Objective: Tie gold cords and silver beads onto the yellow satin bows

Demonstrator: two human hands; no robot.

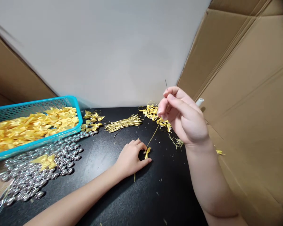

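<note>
Raised above the black table, my right hand is closed in a pinch on a thin needle that points upward. A gold cord runs taut from below this hand down to a small yellow ribbon bow. My left hand rests low over the tabletop, its thumb and forefinger closed about the bow. A small silvery bead seems to sit beside the bow, partly hidden by the fingers. The cord's short tail comes out below the left hand.
At left stands a blue basket of yellow bows, with many silver beads spread before it. A bundle of gold cords lies at the back. Bows with beads lie behind my right hand. Cardboard walls the right side.
</note>
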